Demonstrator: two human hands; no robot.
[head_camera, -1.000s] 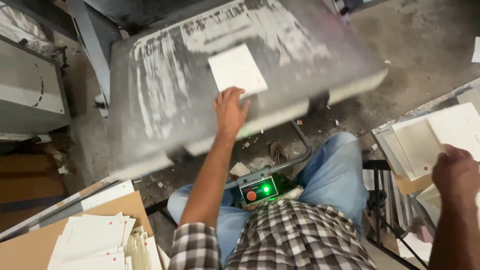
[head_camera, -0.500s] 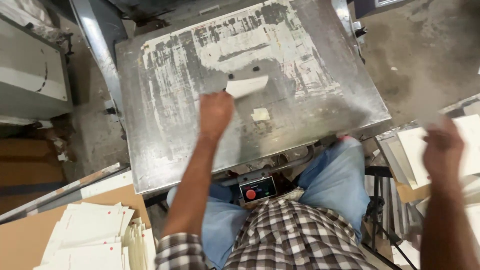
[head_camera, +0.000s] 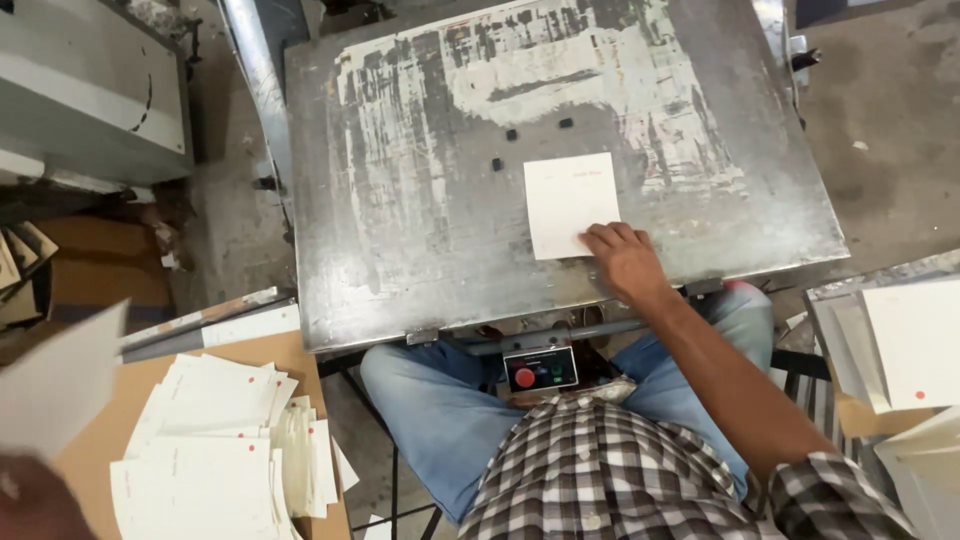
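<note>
Right hand (head_camera: 625, 262) grip: fingers flat on white card (head_camera: 570, 204), pressing, not clasping. Card lies on metal plate (head_camera: 400, 230), near plate's front edge. Left hand (head_camera: 35, 500), left of plate, grip blurred, state indeterminate. Finished cards (head_camera: 215, 450) stacked front-left of plate; blank sheets (head_camera: 915, 340) right of plate remain.

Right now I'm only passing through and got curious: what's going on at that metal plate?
A seated person's right hand presses fingertips on the near edge of a white card lying flat on the worn metal plate. The left hand, blurred at the lower left corner, holds another white sheet above a loose pile of cards on a cardboard surface. More sheets are stacked at the right. A small control box sits below the plate.
</note>
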